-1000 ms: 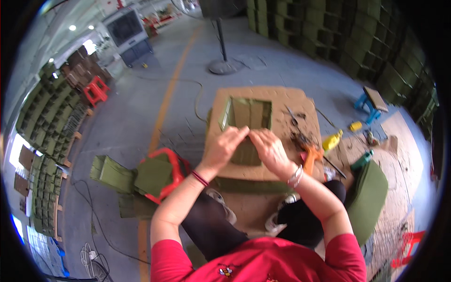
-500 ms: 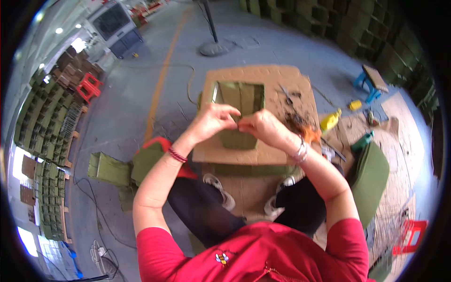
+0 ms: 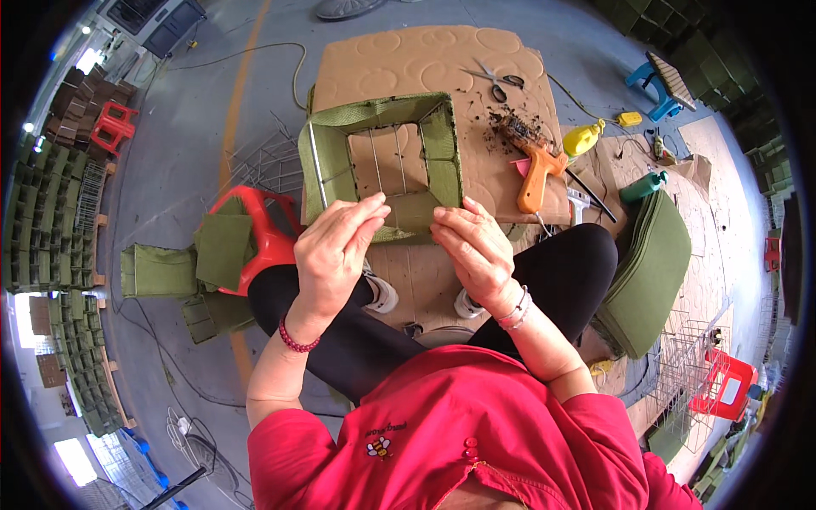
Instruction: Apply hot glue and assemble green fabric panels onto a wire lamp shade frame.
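A green fabric box with a thin wire frame sits on the cardboard-topped work surface in front of me, its open side up. Wires cross its bottom, where brown cardboard shows through. Over the near left corner of the box is my left hand, its fingers pressed together in a pinch. My right hand is pinched in the same way by the near right corner. Between the two sets of fingertips runs the near wall of the box. Whatever the fingertips hold is hidden or too small to name.
Right of the box lie scissors, an orange glue gun and dark scraps. Beyond are yellow and green bottles. Stacked green panels stand to my right. A red stool with green pieces stands left.
My hands have moved apart from their close pinch above the box, to its near corners. The view has tilted down, so the box and tools show more plainly.
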A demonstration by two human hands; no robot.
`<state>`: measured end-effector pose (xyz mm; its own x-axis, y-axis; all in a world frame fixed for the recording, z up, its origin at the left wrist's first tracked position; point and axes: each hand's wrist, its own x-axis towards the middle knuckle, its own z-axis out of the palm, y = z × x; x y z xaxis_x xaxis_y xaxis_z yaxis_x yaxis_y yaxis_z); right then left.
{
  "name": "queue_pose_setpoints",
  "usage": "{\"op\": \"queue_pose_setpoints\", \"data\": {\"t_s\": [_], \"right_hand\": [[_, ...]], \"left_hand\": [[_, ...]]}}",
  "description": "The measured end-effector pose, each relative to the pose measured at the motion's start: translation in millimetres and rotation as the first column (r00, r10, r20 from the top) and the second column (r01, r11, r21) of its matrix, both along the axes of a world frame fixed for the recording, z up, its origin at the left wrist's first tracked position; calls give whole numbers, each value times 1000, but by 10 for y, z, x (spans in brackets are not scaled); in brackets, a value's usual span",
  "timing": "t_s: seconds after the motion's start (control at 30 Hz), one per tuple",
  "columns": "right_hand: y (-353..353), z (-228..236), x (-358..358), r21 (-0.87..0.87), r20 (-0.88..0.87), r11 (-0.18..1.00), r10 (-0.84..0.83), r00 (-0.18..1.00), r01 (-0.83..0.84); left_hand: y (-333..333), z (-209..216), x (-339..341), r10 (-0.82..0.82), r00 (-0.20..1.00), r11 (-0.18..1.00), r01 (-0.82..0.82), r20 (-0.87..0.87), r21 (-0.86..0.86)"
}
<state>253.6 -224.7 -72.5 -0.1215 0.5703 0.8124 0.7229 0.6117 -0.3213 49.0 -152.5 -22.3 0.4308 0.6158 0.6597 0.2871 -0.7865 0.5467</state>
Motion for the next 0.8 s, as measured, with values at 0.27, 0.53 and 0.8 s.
{"op": "queue_pose_setpoints", "data": {"t_s": [0.27,0.53,0.8], "right_hand": [[-117,-102,21,-13,75,1000,11,997,-10],[-152,-88,50,-50,119,999,0,993,6],[-332,-125,76,-119,156,992,58,986,-40]], "left_hand": [[-260,80,5,26,943,999,-36,-331,-23],[-165,-136,-158,-136,973,951,180,-185,252],[-338,-341,-298,-118,930,905,245,-348,348]]}}
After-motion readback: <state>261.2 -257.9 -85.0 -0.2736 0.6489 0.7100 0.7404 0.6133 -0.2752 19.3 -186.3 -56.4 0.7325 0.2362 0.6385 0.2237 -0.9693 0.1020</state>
